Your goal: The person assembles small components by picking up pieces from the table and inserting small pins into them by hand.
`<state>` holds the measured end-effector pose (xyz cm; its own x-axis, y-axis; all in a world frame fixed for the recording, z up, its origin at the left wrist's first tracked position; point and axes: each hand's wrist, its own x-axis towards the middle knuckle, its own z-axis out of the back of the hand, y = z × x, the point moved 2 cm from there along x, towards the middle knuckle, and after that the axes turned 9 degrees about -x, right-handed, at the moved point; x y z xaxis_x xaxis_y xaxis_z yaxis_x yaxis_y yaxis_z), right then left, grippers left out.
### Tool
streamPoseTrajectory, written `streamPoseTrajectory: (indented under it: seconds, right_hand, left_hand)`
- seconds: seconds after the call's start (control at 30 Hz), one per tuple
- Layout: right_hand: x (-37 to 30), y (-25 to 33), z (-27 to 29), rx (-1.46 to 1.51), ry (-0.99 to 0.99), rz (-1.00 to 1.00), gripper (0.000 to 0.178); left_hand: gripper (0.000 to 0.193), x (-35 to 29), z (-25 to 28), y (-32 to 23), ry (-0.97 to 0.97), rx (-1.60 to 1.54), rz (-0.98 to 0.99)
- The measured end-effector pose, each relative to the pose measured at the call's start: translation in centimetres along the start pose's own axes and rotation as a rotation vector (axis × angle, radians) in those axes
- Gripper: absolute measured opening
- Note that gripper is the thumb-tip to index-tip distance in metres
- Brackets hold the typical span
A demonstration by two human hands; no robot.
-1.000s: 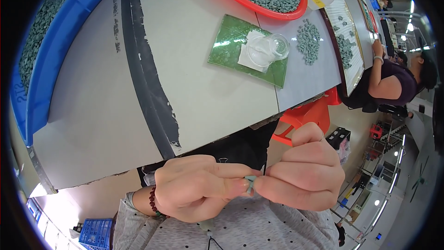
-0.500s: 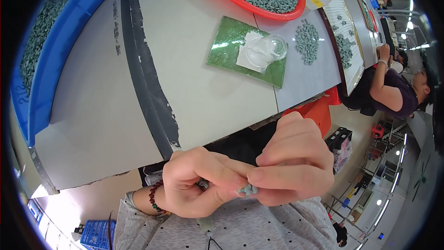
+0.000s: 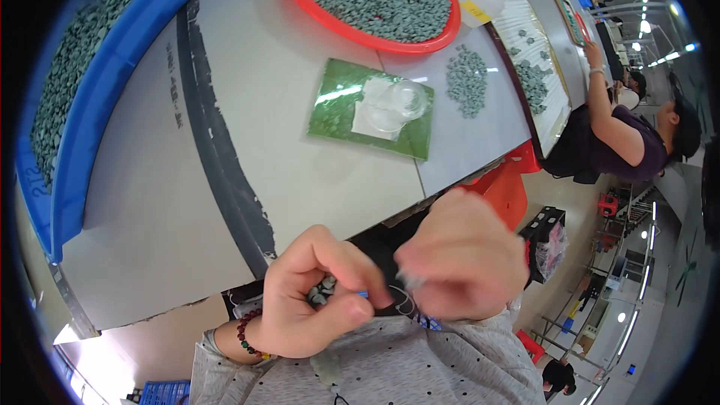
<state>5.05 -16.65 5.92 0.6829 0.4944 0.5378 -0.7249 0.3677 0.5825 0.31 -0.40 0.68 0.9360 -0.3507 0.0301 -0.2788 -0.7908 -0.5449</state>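
Note:
My left hand (image 3: pixel 315 296) is curled just beyond the grey shirt, with several small grey-green stones (image 3: pixel 321 292) cupped in its palm. Its thumb and index finger are bent toward each other, a little apart. To its right is my right hand (image 3: pixel 465 262), smeared by motion and not touching the left. A pale blur shows at its fingertips, so whether it holds anything is unclear. Ahead of both hands, a green board (image 3: pixel 330 109) lies on the table (image 3: pixel 315 180). White paper (image 3: pixel 367 121) and a clear plastic cup (image 3: pixel 409 101) rest on the board.
Grey-green stones fill a red basin (image 3: pixel 452 28) at the back and a large blue tub (image 3: pixel 71 214) at left. A loose pile of stones (image 3: pixel 466 81) lies right of the board. Farther right, a person (image 3: pixel 622 135) sits by a shallow white-lined tray (image 3: pixel 551 109).
My hands have separated; before, they met over a small grey-green piece. The left hand has opened somewhat, exposing the stones in its palm. The table scene has shifted left and slightly down.

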Motion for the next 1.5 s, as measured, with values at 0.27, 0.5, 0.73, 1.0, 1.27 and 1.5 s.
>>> streamPoseTrajectory:
  seconds: [0.27, 0.5, 0.73, 1.0, 1.27, 1.5]
  right_hand:
    - [-2.8, -14.6, 13.1, -0.772, -0.387, -0.706, 0.019]
    - [-0.9, -11.4, 9.7, -0.810, -0.216, -0.368, 0.012]
    - [-0.8, -10.7, 7.1, -0.666, -0.083, -0.410, 0.006]
    - [-1.2, -11.6, 7.0, -0.680, -0.116, -0.451, 0.008]
    - [-1.0, -11.2, 7.4, -0.697, -0.119, -0.407, 0.008]
    - [-0.8, -11.5, 7.3, -0.705, -0.082, -0.423, 0.006]
  left_hand:
    - [0.005, 0.3, -0.8, -1.0, -0.403, -0.450, 0.163]
    - [0.014, 0.4, -0.5, -0.9, -0.229, -0.458, 0.116]
    - [0.033, 0.0, 0.8, -0.1, 0.038, -0.501, 0.078]
    - [0.007, 0.1, -1.7, -0.7, -0.337, -0.430, 0.141]
    - [0.030, -0.2, -0.9, 0.0, -0.104, -0.432, 0.089]
    - [0.020, 0.3, -2.0, -0.4, -0.240, -0.351, 0.070]
